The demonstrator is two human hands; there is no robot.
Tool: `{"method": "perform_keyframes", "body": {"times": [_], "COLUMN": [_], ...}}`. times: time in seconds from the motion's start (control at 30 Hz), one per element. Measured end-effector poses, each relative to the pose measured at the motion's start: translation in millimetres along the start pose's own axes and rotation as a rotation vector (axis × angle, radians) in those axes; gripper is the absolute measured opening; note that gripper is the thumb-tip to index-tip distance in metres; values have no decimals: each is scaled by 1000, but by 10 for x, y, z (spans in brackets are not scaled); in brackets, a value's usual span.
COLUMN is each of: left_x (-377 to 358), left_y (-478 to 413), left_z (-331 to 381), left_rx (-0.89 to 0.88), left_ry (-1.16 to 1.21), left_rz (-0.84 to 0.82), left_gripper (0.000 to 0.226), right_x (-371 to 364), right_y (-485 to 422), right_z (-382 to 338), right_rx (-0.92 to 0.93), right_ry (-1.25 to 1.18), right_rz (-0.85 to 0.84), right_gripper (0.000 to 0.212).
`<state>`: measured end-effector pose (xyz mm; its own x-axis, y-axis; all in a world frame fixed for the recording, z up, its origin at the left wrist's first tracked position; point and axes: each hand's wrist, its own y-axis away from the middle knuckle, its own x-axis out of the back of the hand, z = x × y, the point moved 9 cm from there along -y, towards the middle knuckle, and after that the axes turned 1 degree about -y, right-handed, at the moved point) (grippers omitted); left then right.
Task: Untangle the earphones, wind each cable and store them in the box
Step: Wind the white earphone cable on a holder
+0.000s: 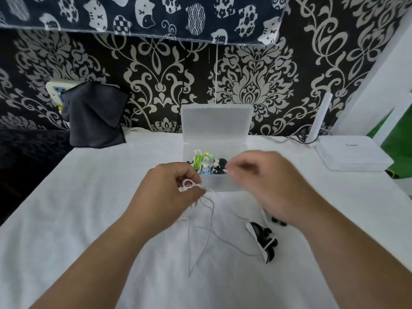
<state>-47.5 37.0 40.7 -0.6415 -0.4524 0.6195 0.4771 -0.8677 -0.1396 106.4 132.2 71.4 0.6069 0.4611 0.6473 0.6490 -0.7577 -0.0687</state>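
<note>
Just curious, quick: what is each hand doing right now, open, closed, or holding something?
Left hand: fingers pinch the white cable.
Right hand: blurred, fingers curled; cannot tell whether it holds anything.

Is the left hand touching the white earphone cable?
Touching. The head view shows the left hand pinching loops of the white earphone cable between its fingers, while the rest trails below.

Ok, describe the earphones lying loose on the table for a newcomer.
Start at the clear box mid-table. Just nearer the person, beside the right hand, lie the black-and-white earphones. The white earphones nearby are thin-corded and in the left hand.
</note>
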Motion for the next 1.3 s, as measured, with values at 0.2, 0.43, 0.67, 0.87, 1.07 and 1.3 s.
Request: {"method": "perform_keyframes", "body": {"times": [0.2, 0.43, 0.67, 0.87, 1.07, 1.3], "left_x": [22, 136, 82, 60, 17, 140], "left_y": [-16, -49, 22, 50, 29, 56], "left_z": [19, -207, -457, -448, -541, -866], "left_rx": [-6, 183, 468, 552, 654, 760], "left_ry": [54, 356, 624, 855, 1095, 907], "left_rz": [0, 9, -107, -102, -14, 228], "left_gripper": [15, 8, 20, 4, 13, 17], "right_x": [-348, -108, 89, 342, 226, 238], "right_y": [-33, -75, -65, -72, -60, -145], "right_z": [29, 150, 252, 604, 685, 507], "right_rx": [-13, -104, -228, -422, -538, -367], "right_ry": [79, 23, -350, -519, -874, -1391], "right_rz": [-86, -36, 15, 280, 307, 176], "right_gripper": [25, 27, 3, 23, 27, 15]}}
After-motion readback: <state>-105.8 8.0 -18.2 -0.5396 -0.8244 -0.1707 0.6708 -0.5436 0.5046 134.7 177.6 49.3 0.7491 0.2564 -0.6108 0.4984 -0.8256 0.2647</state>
